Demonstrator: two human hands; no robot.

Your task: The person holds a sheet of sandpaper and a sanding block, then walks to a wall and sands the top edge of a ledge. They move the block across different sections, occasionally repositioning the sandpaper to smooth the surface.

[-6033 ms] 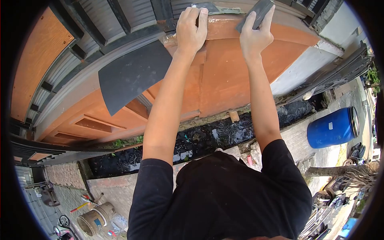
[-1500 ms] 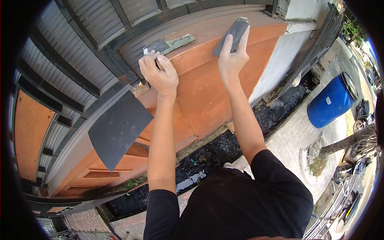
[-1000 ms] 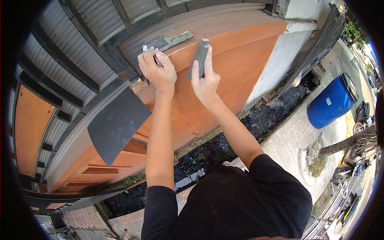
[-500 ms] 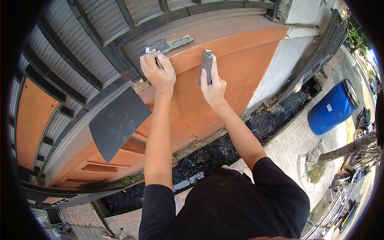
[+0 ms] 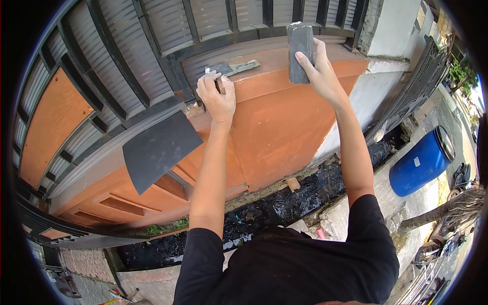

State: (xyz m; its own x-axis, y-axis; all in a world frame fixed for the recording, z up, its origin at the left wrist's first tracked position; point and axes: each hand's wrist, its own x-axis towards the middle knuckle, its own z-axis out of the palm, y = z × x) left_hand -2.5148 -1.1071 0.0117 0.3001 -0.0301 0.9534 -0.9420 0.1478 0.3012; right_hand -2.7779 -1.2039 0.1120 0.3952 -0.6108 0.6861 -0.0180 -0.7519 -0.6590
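My right hand (image 5: pixel 321 68) grips a dark grey sanding block (image 5: pixel 300 53), thumb on its broad face and fingers behind. Raised in front of the ledge and bars, the block stands nearly upright. My left hand (image 5: pixel 217 99) is at the ledge's left part, its fingers curled towards the thumb; what they pinch is a small brownish bit I cannot make out. Just beyond those fingers lies a scraper (image 5: pixel 244 66) with a worn grey-green handle and a dark, white-smeared blade. Below and left of that hand, a sheet of dark sandpaper (image 5: pixel 161 150) rests over the ledge.
The orange wall (image 5: pixel 274 132) has a ledge on top, with black metal bars (image 5: pixel 198 51) behind it. A ditch of dark water (image 5: pixel 274 203) runs along its foot. To the right stand a blue barrel (image 5: pixel 419 161) and a tree trunk (image 5: pixel 427 217).
My right hand has risen to the right with the sanding block, turning its broad face into view. My left hand stays near the scraper, fingers slightly more apart. The view has shifted a little.
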